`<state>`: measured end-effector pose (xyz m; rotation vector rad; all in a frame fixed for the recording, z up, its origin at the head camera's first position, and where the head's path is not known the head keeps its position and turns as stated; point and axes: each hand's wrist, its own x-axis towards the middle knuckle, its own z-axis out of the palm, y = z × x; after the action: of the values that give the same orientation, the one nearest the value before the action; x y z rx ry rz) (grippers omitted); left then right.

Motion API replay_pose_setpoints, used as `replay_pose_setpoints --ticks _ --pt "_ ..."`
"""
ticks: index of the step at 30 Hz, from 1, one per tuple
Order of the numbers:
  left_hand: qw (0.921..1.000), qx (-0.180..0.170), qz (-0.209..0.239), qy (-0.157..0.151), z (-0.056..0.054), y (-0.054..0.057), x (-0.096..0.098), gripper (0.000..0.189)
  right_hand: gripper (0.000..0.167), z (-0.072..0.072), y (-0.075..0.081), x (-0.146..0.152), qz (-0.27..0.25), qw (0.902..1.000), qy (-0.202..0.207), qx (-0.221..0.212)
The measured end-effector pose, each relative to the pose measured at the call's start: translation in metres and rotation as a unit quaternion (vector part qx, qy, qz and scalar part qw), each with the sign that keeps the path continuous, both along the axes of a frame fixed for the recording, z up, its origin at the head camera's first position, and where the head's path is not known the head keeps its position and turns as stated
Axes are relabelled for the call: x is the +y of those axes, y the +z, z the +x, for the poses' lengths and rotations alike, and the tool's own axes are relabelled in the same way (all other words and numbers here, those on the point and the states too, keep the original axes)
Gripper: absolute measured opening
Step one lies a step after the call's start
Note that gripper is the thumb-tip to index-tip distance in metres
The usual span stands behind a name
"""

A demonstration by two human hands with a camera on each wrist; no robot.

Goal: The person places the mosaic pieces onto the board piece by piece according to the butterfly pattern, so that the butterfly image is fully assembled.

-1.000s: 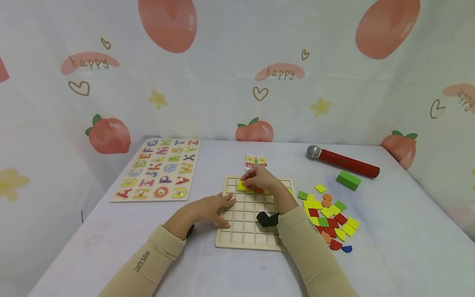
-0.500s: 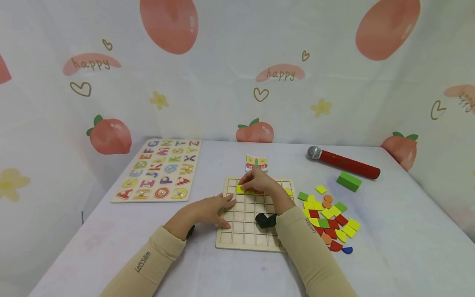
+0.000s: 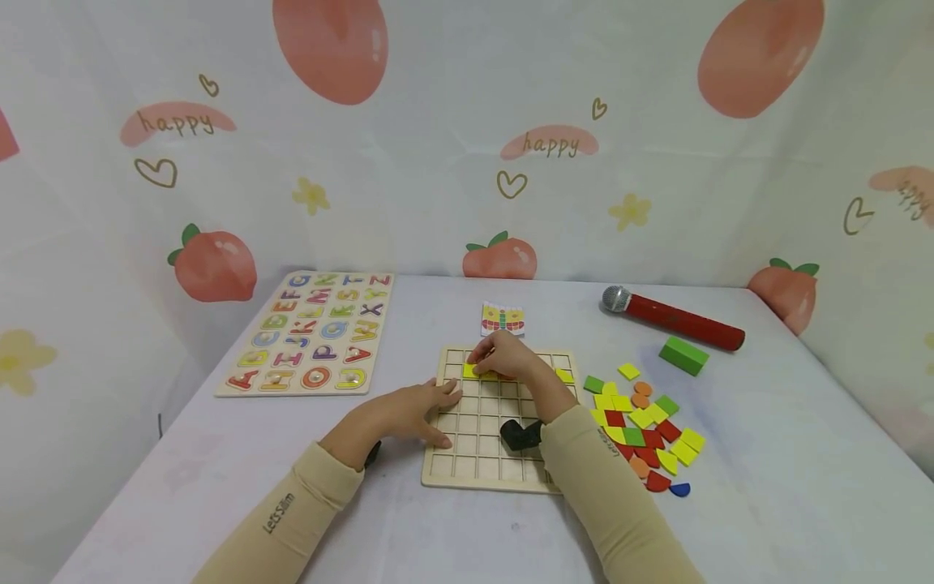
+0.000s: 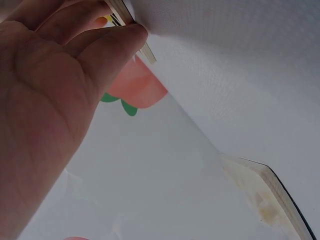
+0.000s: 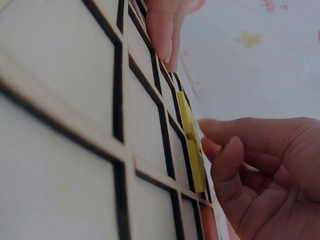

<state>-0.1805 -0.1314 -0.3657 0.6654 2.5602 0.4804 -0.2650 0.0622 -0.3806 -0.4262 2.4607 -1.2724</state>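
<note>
A wooden grid board (image 3: 467, 468) lies in the middle of the table in the head view. At its upper left, my right hand (image 3: 511, 357) holds a yellow square tile (image 5: 184, 114) by the fingertips, with its curled thumb close by. That tile sits slightly raised beside a second yellow tile (image 5: 196, 170) in the right wrist view. Orange shows farther along, partly hidden by the hand. One more yellow tile (image 3: 564, 375) lies at the board's upper right. My left hand (image 3: 412, 412) rests along the board's left edge, fingers spread and the thumb (image 4: 112, 50) at the rim.
Behind the board lies a small pattern card (image 3: 503, 319). Several loose coloured pieces (image 3: 649, 436) spread to the right, with a green block (image 3: 684, 355) and a red microphone (image 3: 682, 320) beyond. An alphabet puzzle board (image 3: 301, 337) stands at the back left.
My right hand has shifted slightly left with the yellow tile, and the yellow tile at the board's upper right shows more. My left hand has stayed in place.
</note>
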Motion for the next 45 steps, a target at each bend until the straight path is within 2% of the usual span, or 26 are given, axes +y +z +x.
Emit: replay_pose_setpoints --ticks 4,9,19,33,45 --pt "1.0000 -0.002 0.000 0.003 0.000 0.000 0.001 0.075 0.016 0.004 0.009 0.007 -0.001 0.9999 0.013 -0.010" --pt "1.0000 -0.004 0.001 0.006 -0.001 0.001 0.002 0.076 0.020 0.009 0.020 0.029 0.005 0.9997 0.024 0.009" --pt "0.9999 -0.005 0.011 0.008 -0.001 -0.005 -0.003 0.077 0.028 0.017 0.031 0.082 0.006 0.9993 -0.034 -0.013" --pt "0.9999 -0.002 0.012 0.001 -0.001 -0.004 -0.002 0.076 0.041 0.037 0.021 0.161 0.016 0.9937 -0.105 -0.037" --pt "0.9998 -0.007 0.017 0.000 0.000 -0.002 -0.002 0.076 0.039 0.042 0.000 0.189 0.067 0.9807 -0.167 -0.074"
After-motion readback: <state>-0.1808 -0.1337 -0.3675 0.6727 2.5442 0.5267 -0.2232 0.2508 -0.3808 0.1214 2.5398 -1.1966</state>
